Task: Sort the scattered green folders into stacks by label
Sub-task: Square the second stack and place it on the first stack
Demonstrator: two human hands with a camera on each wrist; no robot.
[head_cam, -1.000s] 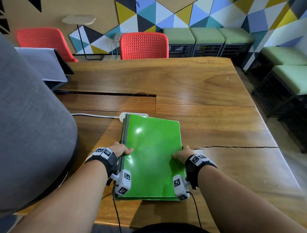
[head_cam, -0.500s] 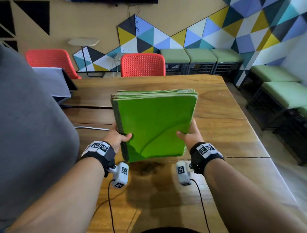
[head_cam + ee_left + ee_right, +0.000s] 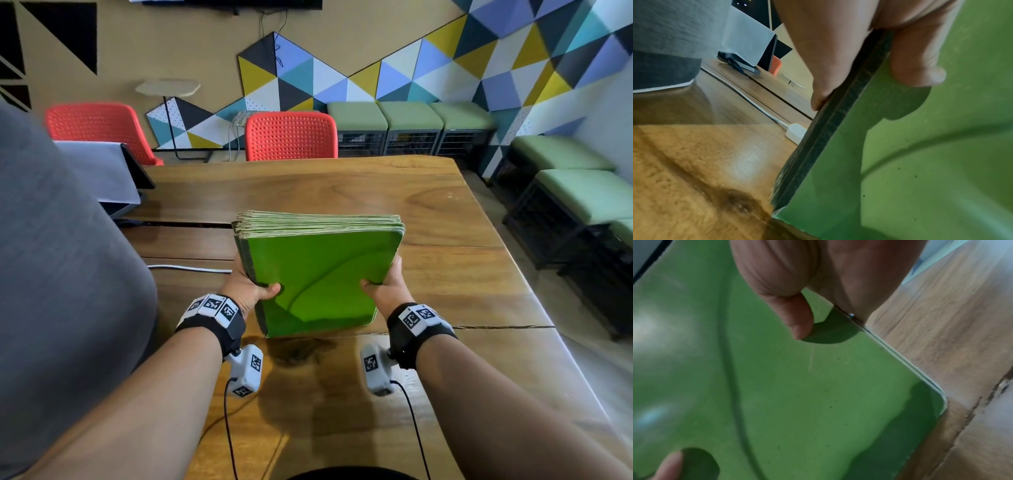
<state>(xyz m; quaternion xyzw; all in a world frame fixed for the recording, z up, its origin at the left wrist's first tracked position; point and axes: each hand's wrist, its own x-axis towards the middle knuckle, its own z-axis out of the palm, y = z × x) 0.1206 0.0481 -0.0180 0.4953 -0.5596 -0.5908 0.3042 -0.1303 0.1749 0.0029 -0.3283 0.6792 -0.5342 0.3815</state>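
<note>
Near the table's front, both hands pinch the upright folders; tapping edges should square them.

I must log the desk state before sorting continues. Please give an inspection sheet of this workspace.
Surface: wooden table, a crack near the right edge.
Job's things: stack of green folders stood on its lower edge on the table; labels not visible.
Clutter: white adapter; covered monitor.
Grippers: left hand and right hand grip the stack's sides.
Cables: white cable; black wrist-camera leads.
Surroundings: red chairs, green stools.
</note>
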